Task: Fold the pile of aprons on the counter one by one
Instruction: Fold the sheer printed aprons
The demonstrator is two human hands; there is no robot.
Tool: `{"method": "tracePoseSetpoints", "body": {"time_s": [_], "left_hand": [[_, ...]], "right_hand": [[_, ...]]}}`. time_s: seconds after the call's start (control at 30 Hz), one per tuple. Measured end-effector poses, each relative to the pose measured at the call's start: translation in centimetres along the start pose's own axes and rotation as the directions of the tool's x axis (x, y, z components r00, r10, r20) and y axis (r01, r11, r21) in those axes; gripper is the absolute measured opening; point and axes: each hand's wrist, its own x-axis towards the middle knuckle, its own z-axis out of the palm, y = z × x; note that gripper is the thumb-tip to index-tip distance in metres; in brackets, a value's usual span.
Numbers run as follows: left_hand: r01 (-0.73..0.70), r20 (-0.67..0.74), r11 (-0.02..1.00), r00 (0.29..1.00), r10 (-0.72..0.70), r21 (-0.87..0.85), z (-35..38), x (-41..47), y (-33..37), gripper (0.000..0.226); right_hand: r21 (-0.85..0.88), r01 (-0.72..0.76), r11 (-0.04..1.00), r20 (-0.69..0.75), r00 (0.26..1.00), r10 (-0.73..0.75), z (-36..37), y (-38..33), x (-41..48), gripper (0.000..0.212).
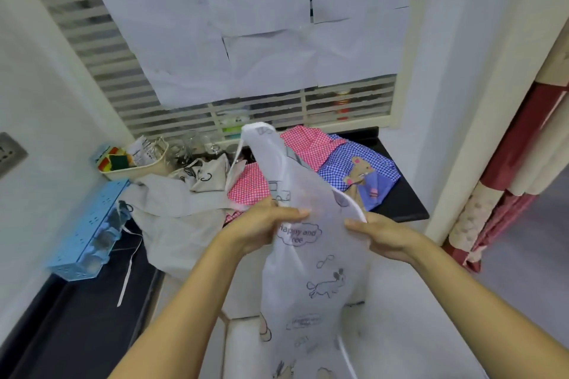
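Kitchen counter, mid-task: both my hands hold up one white apron printed with cartoon animals. My left hand pinches it at 9 o'clock and my right hand clasps its edge at 3 o'clock, while the rest hangs toward 6. On the black counter at 12 o'clock lies the pile: one grey apron, one beige printed apron, one blue-checked apron with a bear, and red-checked cloth showing in two patches, which may be one apron or two; I cannot tell. At 10 o'clock stand one cream basket and one blue tray.
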Motion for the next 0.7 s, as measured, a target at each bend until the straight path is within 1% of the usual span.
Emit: {"method": "tracePoseSetpoints", "body": {"time_s": [0.07, 0.13, 0.2, 0.23, 0.27, 0.3, 0.33, 0.37, 0.43, 0.47, 0.5, 0.57, 0.6, 0.63, 0.67, 0.7], "left_hand": [[0.009, 0.050, 0.997, 0.999, -0.013, 0.074, -0.2, -0.3, -0.4, 0.036], [0.017, 0.060, 0.994, 0.998, -0.024, 0.110, -0.9, -0.8, -0.7, 0.037], [0.014, 0.120, 0.994, 0.992, -0.028, 0.113, -2.0, -1.6, -1.2, 0.025], [0.003, 0.170, 0.996, 0.985, -0.019, 0.092, -2.5, -2.0, -1.4, 0.020], [-0.013, 0.211, 0.999, 0.977, 0.004, 0.043, -3.1, -2.5, -1.8, 0.026], [-0.023, 0.238, 1.000, 0.971, 0.027, -0.022, -3.8, -2.8, -2.1, 0.038], [-0.035, 0.257, 0.996, 0.965, 0.055, -0.082, -4.1, -3.0, -2.2, 0.048], [-0.060, 0.267, 0.988, 0.959, 0.097, -0.142, -4.3, -3.3, -2.3, 0.053], [-0.115, 0.221, 0.955, 0.959, 0.178, -0.273, -4.6, -3.4, -2.5, 0.055], [-0.134, 0.170, 0.928, 0.964, 0.203, -0.348, -5.1, -3.3, -2.5, 0.057], [-0.148, 0.108, 0.898, 0.972, 0.210, -0.415, -5.5, -3.1, -2.7, 0.060], [-0.158, -0.009, 0.847, 0.984, 0.179, -0.508, -7.1, -2.9, -3.3, 0.064], [-0.147, -0.027, 0.822, 0.987, 0.159, -0.550, -8.1, -3.1, -3.7, 0.066], [-0.120, -0.001, 0.809, 0.989, 0.145, -0.575, -9.0, -3.4, -4.1, 0.068], [-0.079, 0.052, 0.828, 0.990, 0.129, -0.555, -9.6, -3.8, -4.4, 0.068], [-0.040, 0.097, 0.866, 0.990, 0.101, -0.498, -9.9, -4.3, -4.7, 0.067]], "right_hand": [[0.074, 0.044, 0.996, -0.014, 0.999, -0.043, 1.3, -0.1, 0.7, 0.078], [0.065, 0.116, 0.991, -0.105, 0.989, -0.109, 2.3, -0.5, 1.1, 0.074], [-0.048, 0.181, 0.982, -0.216, 0.958, -0.187, 3.1, -1.2, 1.2, 0.060], [-0.137, 0.192, 0.972, -0.231, 0.948, -0.220, 3.4, -1.5, 1.1, 0.049], [-0.234, 0.186, 0.954, -0.223, 0.945, -0.239, 3.8, -1.7, 1.0, 0.039], [-0.313, 0.172, 0.934, -0.220, 0.944, -0.247, 4.2, -1.8, 0.9, 0.032], [-0.364, 0.162, 0.917, -0.223, 0.941, -0.254, 4.2, -1.7, 0.8, 0.029], [-0.398, 0.153, 0.905, -0.230, 0.938, -0.260, 4.2, -1.7, 0.7, 0.028], [-0.425, 0.144, 0.894, -0.253, 0.929, -0.270, 3.7, -1.2, 0.4, 0.032], [-0.426, 0.131, 0.895, -0.274, 0.924, -0.266, 3.3, -1.0, 0.3, 0.034], [-0.426, 0.105, 0.898, -0.298, 0.921, -0.249, 3.0, -0.8, 0.1, 0.034], [-0.418, 0.078, 0.905, -0.348, 0.906, -0.239, 2.2, -0.7, -0.4, 0.027], [-0.407, 0.091, 0.909, -0.353, 0.902, -0.248, 1.9, -0.7, -0.6, 0.027], [-0.386, 0.106, 0.916, -0.355, 0.900, -0.254, 1.5, -0.8, -0.8, 0.027], [-0.362, 0.111, 0.926, -0.348, 0.905, -0.244, 1.1, -0.8, -1.1, 0.024], [-0.346, 0.104, 0.932, -0.336, 0.914, -0.227, 0.7, -0.8, -1.3, 0.024]]}}
